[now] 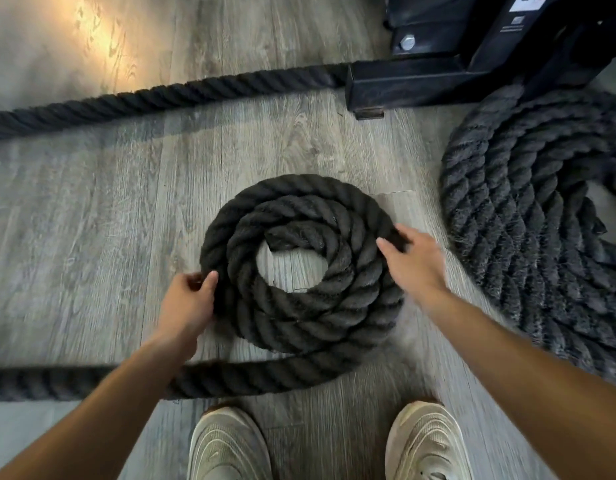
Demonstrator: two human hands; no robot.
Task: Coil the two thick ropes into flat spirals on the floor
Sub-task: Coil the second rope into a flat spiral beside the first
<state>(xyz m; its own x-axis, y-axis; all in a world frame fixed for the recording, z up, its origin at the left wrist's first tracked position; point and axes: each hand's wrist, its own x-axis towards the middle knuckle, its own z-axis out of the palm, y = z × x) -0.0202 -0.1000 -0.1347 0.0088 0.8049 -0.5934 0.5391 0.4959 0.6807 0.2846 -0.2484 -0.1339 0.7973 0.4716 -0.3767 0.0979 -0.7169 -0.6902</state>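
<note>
1. The small coil lies flat on the floor, just past the person's shoes. It has about three rings and a hole in the middle.
2. The left hand is at the left edge of the small coil. Its fingers and thumb are closed around the outer ring there.
3. The right hand is at the right edge of the small coil. Its fingers are spread and rest on the outer ring. It looks like it is pressing, not holding.
4. The loose tail comes off the near side of the small coil. It runs long and straight to the left, passing under the left arm.
5. So the left hand is the nearer one to the loose tail. I think the next move is to pull that tail round the small coil.
6. The big coil sits to the right of the small coil, and it looks done.
7. Beyond the small coil, more rope runs to a black frame.
</note>
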